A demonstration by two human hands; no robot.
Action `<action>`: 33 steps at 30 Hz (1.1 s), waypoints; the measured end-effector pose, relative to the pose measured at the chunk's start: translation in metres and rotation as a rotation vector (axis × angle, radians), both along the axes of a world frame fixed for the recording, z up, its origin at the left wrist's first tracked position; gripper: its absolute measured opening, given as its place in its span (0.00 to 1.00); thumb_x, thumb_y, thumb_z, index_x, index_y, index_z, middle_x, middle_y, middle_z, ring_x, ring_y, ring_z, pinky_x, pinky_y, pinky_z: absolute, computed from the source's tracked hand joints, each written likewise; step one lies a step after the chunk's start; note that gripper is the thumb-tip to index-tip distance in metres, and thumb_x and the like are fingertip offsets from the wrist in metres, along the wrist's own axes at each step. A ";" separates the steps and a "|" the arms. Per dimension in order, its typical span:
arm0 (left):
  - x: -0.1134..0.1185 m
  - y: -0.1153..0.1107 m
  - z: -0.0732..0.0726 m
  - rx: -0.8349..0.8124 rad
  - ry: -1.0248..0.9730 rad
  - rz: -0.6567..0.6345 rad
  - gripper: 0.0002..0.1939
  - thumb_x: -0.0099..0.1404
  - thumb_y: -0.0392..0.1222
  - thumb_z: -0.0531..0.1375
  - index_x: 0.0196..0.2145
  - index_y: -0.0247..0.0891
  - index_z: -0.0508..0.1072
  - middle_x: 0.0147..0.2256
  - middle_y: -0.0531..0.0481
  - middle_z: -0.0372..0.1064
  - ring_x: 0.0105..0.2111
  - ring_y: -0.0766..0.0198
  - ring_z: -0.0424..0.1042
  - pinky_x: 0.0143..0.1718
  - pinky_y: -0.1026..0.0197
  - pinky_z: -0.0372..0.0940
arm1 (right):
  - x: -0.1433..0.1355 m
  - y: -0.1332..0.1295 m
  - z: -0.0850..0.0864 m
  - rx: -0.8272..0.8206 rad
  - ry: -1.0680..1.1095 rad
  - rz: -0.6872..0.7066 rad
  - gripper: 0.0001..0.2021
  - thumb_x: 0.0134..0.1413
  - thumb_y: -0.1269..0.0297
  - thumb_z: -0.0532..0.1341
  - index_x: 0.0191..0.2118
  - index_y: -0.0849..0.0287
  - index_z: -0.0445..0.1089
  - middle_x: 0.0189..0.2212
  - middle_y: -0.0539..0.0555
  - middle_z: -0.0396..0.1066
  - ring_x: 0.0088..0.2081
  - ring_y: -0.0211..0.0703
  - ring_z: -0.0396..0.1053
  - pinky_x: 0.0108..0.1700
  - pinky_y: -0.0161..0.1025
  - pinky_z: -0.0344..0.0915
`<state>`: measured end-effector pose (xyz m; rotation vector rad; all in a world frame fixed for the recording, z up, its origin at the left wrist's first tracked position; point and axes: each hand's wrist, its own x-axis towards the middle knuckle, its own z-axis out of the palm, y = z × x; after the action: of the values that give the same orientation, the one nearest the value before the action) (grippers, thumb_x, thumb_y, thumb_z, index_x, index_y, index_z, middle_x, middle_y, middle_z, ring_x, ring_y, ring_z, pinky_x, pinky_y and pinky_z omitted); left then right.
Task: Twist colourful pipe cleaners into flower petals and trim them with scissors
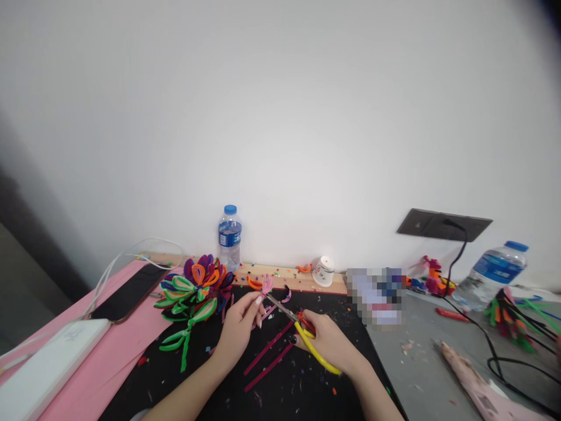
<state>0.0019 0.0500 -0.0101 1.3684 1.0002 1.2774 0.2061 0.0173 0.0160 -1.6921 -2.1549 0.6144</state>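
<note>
My left hand (244,314) pinches a small pink pipe-cleaner piece (267,284), its fuzzy end showing above the fingertips. In my right hand (322,337) are scissors (316,352) with yellow and orange handles; their metal blades reach to the pink piece beside my left fingers. Whether the blades touch it I cannot tell. Below and between my hands, two magenta pipe-cleaner strips (268,367) lie on the black mat (210,389). Left of my left hand rests a bundle of multicoloured pipe-cleaner flowers (197,292) with green leaves and a stem.
A water bottle (230,237) and a white paper cup (323,271) stand by the wall. At left are a phone (129,291) and a white power strip (56,365) on pink cloth. On the right are another bottle (493,275), a black cable (491,339) and someone else's arm (477,380).
</note>
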 end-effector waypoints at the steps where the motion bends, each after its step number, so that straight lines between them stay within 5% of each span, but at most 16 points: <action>1: 0.000 0.000 -0.001 0.007 0.011 -0.013 0.12 0.62 0.46 0.50 0.31 0.36 0.68 0.22 0.55 0.63 0.18 0.70 0.58 0.23 0.67 0.57 | 0.000 0.000 0.001 -0.008 0.024 0.007 0.11 0.45 0.56 0.59 0.26 0.59 0.62 0.21 0.46 0.61 0.22 0.34 0.53 0.24 0.30 0.50; 33: 0.005 -0.009 0.001 0.026 0.054 -0.050 0.14 0.62 0.48 0.49 0.28 0.36 0.66 0.23 0.53 0.63 0.17 0.70 0.58 0.21 0.67 0.57 | -0.005 -0.001 0.001 -0.016 0.077 0.031 0.11 0.44 0.58 0.60 0.24 0.61 0.63 0.20 0.44 0.58 0.22 0.32 0.49 0.24 0.29 0.50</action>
<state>0.0065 0.0414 -0.0091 1.4456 0.9831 1.2262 0.2014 0.0159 0.0175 -1.6185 -2.1321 0.6954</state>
